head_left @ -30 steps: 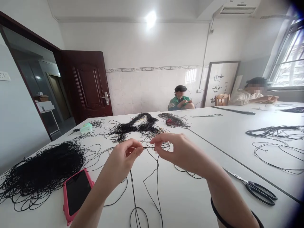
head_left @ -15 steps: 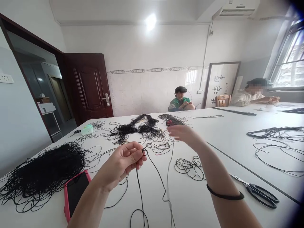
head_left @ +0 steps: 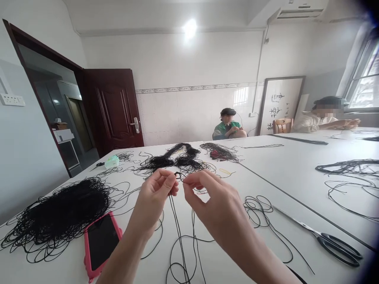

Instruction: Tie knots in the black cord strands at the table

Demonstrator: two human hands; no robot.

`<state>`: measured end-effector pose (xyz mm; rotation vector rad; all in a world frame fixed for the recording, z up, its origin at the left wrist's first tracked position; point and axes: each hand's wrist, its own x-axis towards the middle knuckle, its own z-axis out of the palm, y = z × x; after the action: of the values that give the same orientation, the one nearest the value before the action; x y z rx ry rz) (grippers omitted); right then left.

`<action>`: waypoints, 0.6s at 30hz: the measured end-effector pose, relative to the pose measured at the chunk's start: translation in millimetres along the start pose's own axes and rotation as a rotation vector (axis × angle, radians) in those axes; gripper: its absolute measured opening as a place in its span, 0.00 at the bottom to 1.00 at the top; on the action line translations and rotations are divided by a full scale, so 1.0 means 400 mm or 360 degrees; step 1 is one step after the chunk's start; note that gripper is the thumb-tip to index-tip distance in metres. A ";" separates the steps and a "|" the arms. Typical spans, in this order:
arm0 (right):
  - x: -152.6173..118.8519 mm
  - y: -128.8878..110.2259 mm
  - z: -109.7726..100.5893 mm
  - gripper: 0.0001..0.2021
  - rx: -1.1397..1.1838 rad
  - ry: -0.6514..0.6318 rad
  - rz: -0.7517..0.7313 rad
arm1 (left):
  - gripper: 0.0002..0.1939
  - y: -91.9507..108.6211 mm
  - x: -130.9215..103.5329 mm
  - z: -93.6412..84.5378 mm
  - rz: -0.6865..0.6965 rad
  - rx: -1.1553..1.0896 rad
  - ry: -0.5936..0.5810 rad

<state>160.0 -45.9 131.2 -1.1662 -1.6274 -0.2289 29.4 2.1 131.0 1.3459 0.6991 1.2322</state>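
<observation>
Near the middle of the view, my left hand [head_left: 158,191] pinches a thin black cord [head_left: 177,221] at a small loop between thumb and fingers. Just right of it, my right hand [head_left: 213,197] has thumb and index finger brought together at the same loop, its fingertips closed on the cord. Below both hands the cord's strands hang to the white table [head_left: 231,260] and curl there in loose loops. The exact shape of the loop between the fingertips is too small to make out.
A big black cord pile [head_left: 68,209] and a pink-cased phone [head_left: 102,244] lie left. Black-handled scissors [head_left: 337,244] and loose cord coils [head_left: 257,209] are right. More cord bundles [head_left: 183,157] lie behind my hands. Two people [head_left: 227,128] sit across the table.
My right hand has come down and left from above the table to the loop at my left hand, its fingers now closed on cord. The view has shifted slightly left.
</observation>
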 end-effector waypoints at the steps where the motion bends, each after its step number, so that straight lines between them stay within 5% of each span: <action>1: -0.002 0.001 0.008 0.05 -0.0062 0.0084 -0.0077 | 0.11 -0.001 -0.002 0.000 0.0045 0.0104 0.0027; 8: -0.008 0.008 0.037 0.10 -0.0400 0.0252 -0.0559 | 0.11 -0.001 0.004 0.007 -0.0086 -0.0146 -0.0068; 18: -0.016 -0.001 0.038 0.10 -0.0581 -0.0030 -0.0801 | 0.10 0.011 0.007 -0.003 -0.0144 -0.0405 -0.0027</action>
<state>149.6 -39.9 119.9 -1.0002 -1.9290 -0.8686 28.1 4.2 135.8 1.1021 0.5639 1.1927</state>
